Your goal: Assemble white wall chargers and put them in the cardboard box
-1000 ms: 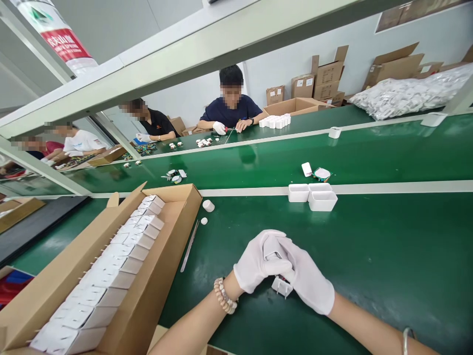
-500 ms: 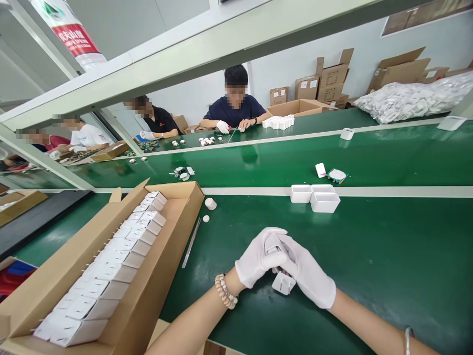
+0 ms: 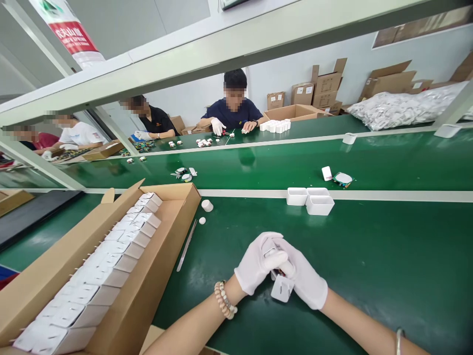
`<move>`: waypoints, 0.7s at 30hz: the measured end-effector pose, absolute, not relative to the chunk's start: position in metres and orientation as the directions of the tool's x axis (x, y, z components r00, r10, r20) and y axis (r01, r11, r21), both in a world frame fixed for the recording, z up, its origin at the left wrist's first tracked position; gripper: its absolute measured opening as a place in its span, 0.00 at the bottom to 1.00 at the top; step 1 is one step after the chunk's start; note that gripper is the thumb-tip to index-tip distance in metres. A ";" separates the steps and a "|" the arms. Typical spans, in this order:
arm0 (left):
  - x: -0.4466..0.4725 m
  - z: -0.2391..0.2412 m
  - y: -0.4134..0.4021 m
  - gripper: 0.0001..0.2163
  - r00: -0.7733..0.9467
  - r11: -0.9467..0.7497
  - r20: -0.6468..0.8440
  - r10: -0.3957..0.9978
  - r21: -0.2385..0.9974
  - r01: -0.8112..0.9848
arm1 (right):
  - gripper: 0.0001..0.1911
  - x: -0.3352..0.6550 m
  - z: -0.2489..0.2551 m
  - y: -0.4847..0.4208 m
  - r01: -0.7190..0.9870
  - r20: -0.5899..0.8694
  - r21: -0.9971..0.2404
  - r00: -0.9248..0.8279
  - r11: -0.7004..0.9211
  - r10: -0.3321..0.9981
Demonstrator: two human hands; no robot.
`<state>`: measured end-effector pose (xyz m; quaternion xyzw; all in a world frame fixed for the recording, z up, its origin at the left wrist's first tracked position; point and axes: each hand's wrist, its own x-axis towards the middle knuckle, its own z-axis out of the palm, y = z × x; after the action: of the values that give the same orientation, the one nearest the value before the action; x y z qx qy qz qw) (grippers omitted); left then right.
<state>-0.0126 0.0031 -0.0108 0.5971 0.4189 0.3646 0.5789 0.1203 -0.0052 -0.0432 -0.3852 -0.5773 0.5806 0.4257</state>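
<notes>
Both hands wear white gloves and meet above the green bench. My left hand has its fingers closed around a white charger housing, mostly hidden by the gloves. My right hand is closed on the same housing from the other side. Below the fingers hangs a white plug cover with slots, its face turned toward me. A bit of dark and reddish parts shows between cover and housing. Further off, several open white housings stand by the bench's back edge.
Left lies a long cardboard box holding rows of white chargers. Beside it are tweezers and small white caps. Beyond runs a green conveyor belt carrying circuit boards. Co-workers sit across, under a metal frame beam.
The view has shifted slightly. The circuit boards on the belt have moved right. My hands keep their hold, with the plug cover hanging slightly lower. The co-worker opposite has moved a gloved hand.
</notes>
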 end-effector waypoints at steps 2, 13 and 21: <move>-0.009 -0.013 0.001 0.23 0.307 0.079 -0.080 0.948 0.997 0.014 | 0.08 0.117 -0.046 -0.004 -0.027 0.064 -0.998 -0.326 0.059 0.943; -0.008 -0.015 0.001 0.21 0.239 0.047 -0.043 0.970 0.999 -0.010 | 0.09 0.112 -0.044 -0.005 0.010 0.127 -0.990 -0.327 0.138 0.936; -0.007 -0.015 0.001 0.20 0.255 0.014 -0.013 0.967 1.000 -0.002 | 0.14 0.113 -0.044 -0.007 -0.023 0.100 -0.995 -0.315 0.098 0.944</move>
<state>-0.0072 0.0011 -0.0147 0.5558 0.4340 0.4291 0.5644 0.1133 -0.0068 -0.0443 -0.3860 -0.5963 0.5495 0.4398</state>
